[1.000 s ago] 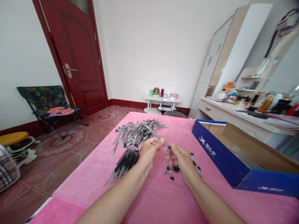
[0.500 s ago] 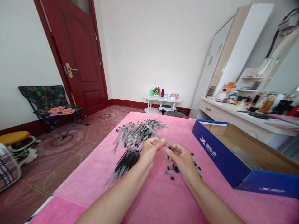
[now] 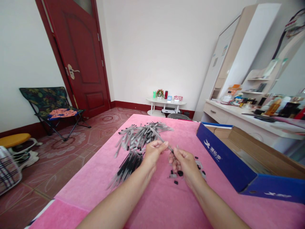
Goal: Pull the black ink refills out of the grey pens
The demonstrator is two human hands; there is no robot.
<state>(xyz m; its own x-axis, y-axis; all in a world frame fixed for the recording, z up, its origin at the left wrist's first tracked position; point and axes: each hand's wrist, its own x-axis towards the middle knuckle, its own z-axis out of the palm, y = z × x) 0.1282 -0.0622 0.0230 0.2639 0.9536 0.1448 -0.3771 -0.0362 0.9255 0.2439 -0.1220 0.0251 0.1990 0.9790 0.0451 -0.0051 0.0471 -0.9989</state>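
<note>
A slim grey pen [image 3: 156,134] slants between my hands above the pink cloth. My left hand [image 3: 153,154] pinches it around the middle, thumb on top. The pen's near end is between the thumb and fingers of my right hand [image 3: 184,162], which partly hide it. Small black and grey translucent pieces [image 3: 176,182], like pen caps and plugs, lie scattered under and around my right hand. Beyond my left hand spreads a loose pile of grey pens [image 3: 140,135]. A bundle of darker, black-filled pens [image 3: 128,165] lies beside my left wrist.
On the right of the pink-covered table [image 3: 166,203] stands an open blue cardboard box [image 3: 224,159]. A dresser [image 3: 212,111] with bottles is beyond it. To the left are a folding chair [image 3: 47,101] and a red door [image 3: 78,57]; a low white table [image 3: 164,101] stands by the wall.
My right hand's fingers have shifted slightly on the pen's near end, with the other fingers now curled lower. The left hand and the pen have hardly moved.
</note>
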